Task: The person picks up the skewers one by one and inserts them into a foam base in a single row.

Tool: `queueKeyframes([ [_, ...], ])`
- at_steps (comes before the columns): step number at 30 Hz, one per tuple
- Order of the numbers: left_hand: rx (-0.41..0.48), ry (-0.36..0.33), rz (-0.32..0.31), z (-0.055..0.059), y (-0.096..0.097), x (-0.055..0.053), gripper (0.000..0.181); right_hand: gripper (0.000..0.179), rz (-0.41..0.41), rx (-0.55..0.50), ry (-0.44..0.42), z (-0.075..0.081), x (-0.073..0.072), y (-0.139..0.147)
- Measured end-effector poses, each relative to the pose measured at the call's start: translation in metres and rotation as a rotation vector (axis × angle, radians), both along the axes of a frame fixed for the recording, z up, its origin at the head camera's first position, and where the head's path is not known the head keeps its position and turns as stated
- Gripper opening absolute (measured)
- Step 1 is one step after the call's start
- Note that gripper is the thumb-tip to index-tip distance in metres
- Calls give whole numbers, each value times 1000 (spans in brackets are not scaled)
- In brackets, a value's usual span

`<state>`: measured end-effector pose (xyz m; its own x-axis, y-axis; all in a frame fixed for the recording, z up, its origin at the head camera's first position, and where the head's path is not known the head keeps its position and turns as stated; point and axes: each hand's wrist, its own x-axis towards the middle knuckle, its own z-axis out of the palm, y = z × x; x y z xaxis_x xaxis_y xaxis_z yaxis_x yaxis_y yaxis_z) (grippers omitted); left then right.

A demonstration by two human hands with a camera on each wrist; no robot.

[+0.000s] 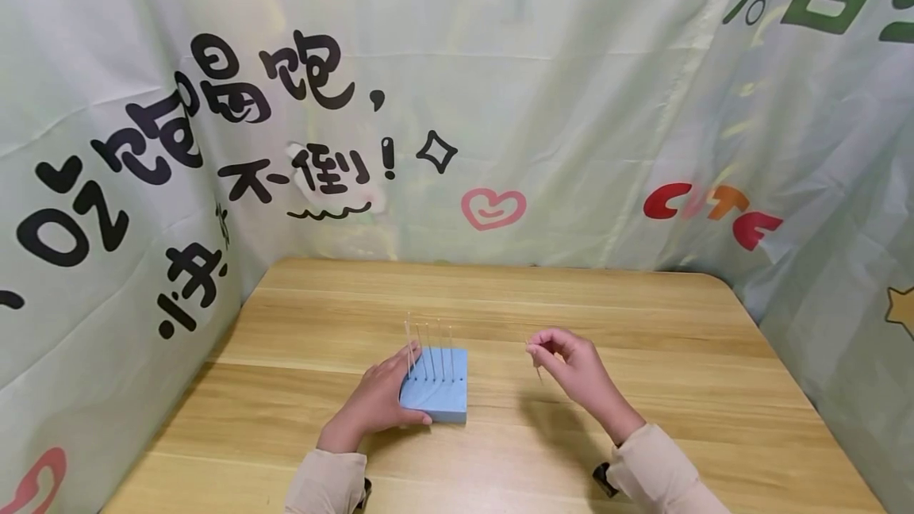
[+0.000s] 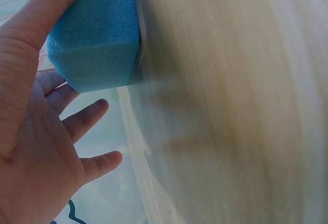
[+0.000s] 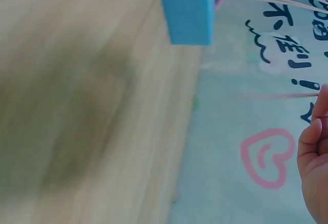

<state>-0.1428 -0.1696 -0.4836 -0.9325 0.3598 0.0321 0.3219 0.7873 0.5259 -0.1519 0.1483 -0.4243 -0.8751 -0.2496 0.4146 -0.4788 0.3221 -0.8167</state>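
A blue foam block (image 1: 439, 399) lies on the table, with a row of small dark holes across its top and several thin sticks (image 1: 432, 355) standing up from it. My left hand (image 1: 378, 397) holds the block from its left side. In the left wrist view the thumb lies along one face of the block (image 2: 97, 34), and two fingers stick out free of it. To the right of the block, my right hand (image 1: 574, 371) pinches one thin stick (image 3: 282, 97) between thumb and fingertips. This stick points downward, above the table and apart from the block.
The wooden table (image 1: 607, 308) reaches back to a printed cloth (image 1: 571, 101) that hangs behind it and at both sides. Dark bands show at the sleeve cuffs, one of them a black band (image 1: 604, 480) at the right wrist.
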Motion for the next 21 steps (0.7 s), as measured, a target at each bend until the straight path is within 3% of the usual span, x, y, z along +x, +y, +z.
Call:
queueKeyframes([
  [6,-4,0,6,0,-1,0,113,5,34,-63,50,14,-4,-20],
  [13,-10,-6,1,3,0,1,113,8,73,-31,83,40,6,-50],
  [21,3,-9,0,3,0,0,113,5,98,-23,64,39,7,-73],
])
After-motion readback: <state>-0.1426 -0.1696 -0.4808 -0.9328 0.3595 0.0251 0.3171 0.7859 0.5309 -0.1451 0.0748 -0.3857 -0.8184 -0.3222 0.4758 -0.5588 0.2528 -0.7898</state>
